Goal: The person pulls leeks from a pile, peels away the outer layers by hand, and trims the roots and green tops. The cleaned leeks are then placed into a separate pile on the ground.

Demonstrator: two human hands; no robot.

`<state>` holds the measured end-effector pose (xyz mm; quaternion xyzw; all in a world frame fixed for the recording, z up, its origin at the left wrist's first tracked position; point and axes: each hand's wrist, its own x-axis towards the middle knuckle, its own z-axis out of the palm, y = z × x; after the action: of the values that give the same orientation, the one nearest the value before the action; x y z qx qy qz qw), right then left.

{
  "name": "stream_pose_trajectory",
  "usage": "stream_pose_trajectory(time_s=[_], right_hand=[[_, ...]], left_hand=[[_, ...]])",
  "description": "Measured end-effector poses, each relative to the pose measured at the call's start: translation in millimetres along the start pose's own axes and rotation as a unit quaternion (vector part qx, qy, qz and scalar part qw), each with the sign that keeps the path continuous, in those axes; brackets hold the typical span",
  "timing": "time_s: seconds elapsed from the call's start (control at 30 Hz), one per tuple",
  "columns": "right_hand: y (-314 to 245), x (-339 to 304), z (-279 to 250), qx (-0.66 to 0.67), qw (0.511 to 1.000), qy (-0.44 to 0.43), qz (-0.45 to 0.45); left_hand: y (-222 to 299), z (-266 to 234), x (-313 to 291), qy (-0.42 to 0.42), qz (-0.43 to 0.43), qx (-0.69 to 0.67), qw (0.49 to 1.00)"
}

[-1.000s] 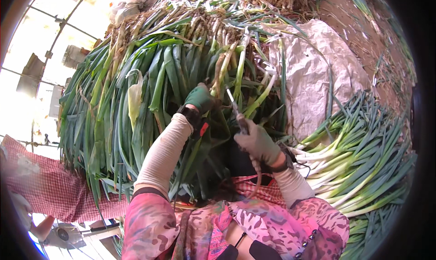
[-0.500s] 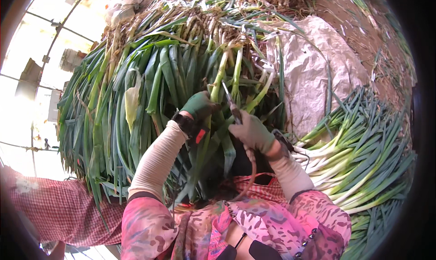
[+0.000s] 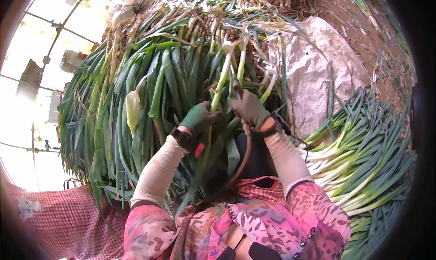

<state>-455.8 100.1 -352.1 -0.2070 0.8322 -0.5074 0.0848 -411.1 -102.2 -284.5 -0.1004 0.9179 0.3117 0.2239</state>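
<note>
Head view, centre of the frame: the left hand [image 3: 198, 117], in a green glove, had its fingers curled in round a long green onion stalk [image 3: 221, 80], leaving little gap, though the fingertips were partly hidden. The stalk leaned slightly right, its pale end near the upper centre and its green part running down past the glove. Just right of it, the gloved right hand [image 3: 250, 109] had its fingers wrapped about a slim tool [image 3: 235, 84], whose thin tip pointed up close beside the stalk; whether they touched could not be told. A brownish hose [image 3: 247, 147] curved from below that hand toward the lower centre. Dark bands circled both wrists, above pale ribbed sleeves [image 3: 159, 169].

A thick heap of green onions [image 3: 122, 105], roots upward, filled the left and upper centre. Cleaner onions with white stems [image 3: 338, 162] fanned out at the right. A crumpled pale sheet [image 3: 313, 74] lay at the upper right, and red checked cloth [image 3: 77, 217] spread across the lower left.
</note>
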Motion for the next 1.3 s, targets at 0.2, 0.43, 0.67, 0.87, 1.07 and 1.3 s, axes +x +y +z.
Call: stream_pose_trajectory(time_s=[0.2,0.43,0.67,0.87,1.07,1.3], right_hand=[[47.6,71.9,-9.2,-0.274,0.958,-0.052,-0.066],[-9.6,-28.5,-0.9,0.174,0.981,-0.056,0.066],[-2.8,-38.9,-0.8,0.209,0.956,-0.037,0.203],[20.8,-12.7,21.9,-0.205,0.956,-0.011,-0.208],[-62.7,-20.5,14.3,-0.014,0.930,0.115,-0.348],[-170.3,-16.0,40.2,0.352,0.923,0.005,-0.152]], left_hand=[[3.0,7.9,-18.9,-0.008,0.016,-0.074,0.997],[-5.3,-6.3,-40.6,-0.044,-0.024,-0.427,0.903],[-0.1,9.0,-44.8,-0.042,0.002,-0.399,0.916],[-9.8,27.2,-101.6,0.130,0.050,-0.065,0.988],[-7.9,13.0,-141.0,0.096,0.075,-0.098,0.988],[17.3,-6.3,-186.6,0.091,0.161,-0.296,0.937]])
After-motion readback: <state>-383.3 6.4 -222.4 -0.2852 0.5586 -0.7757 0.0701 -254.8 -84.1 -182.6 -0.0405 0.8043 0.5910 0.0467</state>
